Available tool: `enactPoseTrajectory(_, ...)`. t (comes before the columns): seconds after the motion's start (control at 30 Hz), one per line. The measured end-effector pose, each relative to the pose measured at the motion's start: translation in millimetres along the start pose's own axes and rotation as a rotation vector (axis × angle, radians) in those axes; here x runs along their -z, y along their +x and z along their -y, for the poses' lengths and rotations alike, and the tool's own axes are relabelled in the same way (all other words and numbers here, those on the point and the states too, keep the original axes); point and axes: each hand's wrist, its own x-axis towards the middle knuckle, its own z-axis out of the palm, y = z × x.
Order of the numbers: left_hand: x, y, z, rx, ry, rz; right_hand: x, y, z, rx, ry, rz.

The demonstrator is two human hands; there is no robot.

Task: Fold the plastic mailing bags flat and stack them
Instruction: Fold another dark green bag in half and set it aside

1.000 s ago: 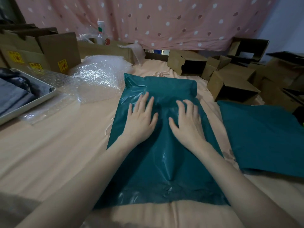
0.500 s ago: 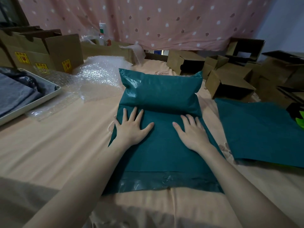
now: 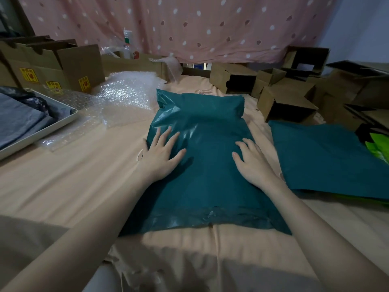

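A teal plastic mailing bag (image 3: 206,178) lies lengthwise on the peach sheet in front of me, its far end puffed up with air and its glossy flap at the near end. My left hand (image 3: 161,153) rests flat on the bag's left edge, fingers spread. My right hand (image 3: 251,163) presses flat near its right edge, fingers apart. Neither hand grips anything. Flat teal bags (image 3: 328,159) lie to the right, with a bright green one (image 3: 377,148) poking out at the far right.
Bubble wrap (image 3: 122,95) spreads at the back left beside a white tray (image 3: 48,129) of grey cloth. Cardboard boxes (image 3: 63,64) stand at the left, and more open boxes (image 3: 288,102) crowd the back right. A pink dotted curtain (image 3: 200,24) hangs behind.
Both hands slid outward from the bag's middle to its left and right edges. The trapped air bulge at the far end has lowered and spread out.
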Motion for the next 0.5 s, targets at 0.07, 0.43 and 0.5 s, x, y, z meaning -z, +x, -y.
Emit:
enactPoseTrajectory(0.07,7.0,-6.2,8.8,-0.07,0.029,-0.051,6.0,-10.2,-2.5,0.054,-0.011,-0.037)
enactPoseTrajectory(0.43,32.9,-51.7,55.9,-0.145,0.072,-0.002,29.1,-55.7,-12.1,0.038,-0.158,0.027)
enactPoseTrajectory(0.5,34.6,-56.5,56.3,-0.175,-0.03,-0.029,31.0,-61.3,-14.4,0.027,-0.192,0.027)
